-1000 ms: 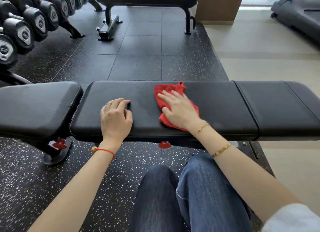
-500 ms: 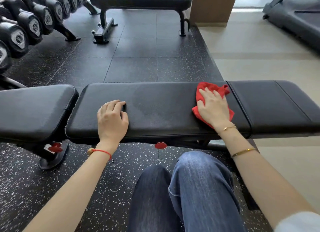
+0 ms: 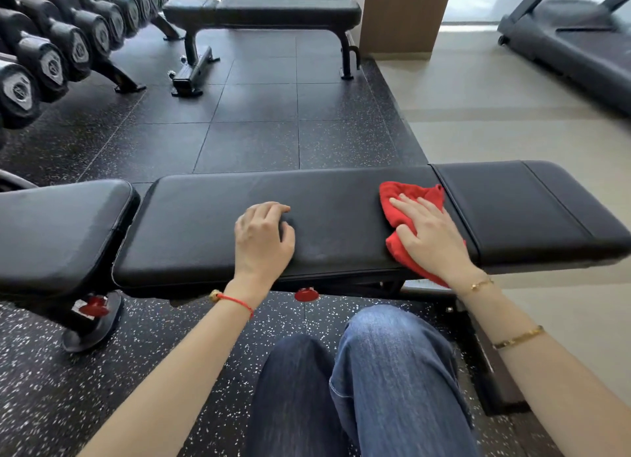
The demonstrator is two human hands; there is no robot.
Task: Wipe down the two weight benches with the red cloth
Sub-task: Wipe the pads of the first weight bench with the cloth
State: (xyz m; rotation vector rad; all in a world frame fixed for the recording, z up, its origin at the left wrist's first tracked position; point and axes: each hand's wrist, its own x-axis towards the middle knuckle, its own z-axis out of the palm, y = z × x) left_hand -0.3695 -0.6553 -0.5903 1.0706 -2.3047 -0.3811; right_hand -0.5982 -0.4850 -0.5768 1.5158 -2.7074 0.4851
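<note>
Head view: R hand (image 3: 431,240) w/ fingers spread flat, pressing red cloth (image 3: 406,203) onto near bench (image 3: 205,231), at the long pad's R end by the seam. L hand (image 3: 263,239) rests on pad, fingers curled, holding nothing. 2nd bench (image 3: 273,10) well apart, beyond.

On the near bench (image 3: 191,224), bare black padding lies open from the left hand (image 3: 263,238) out to the seam on the left, and again between that hand and the right hand (image 3: 430,241) pressing the red cloth (image 3: 406,197). Beyond the cloth, the end pad stretches bare to the right. Behind, open floor tiles (image 3: 259,128) separate this bench from the far bench (image 3: 273,10), with the dumbbell rack (image 3: 51,53) crowding the left side.
</note>
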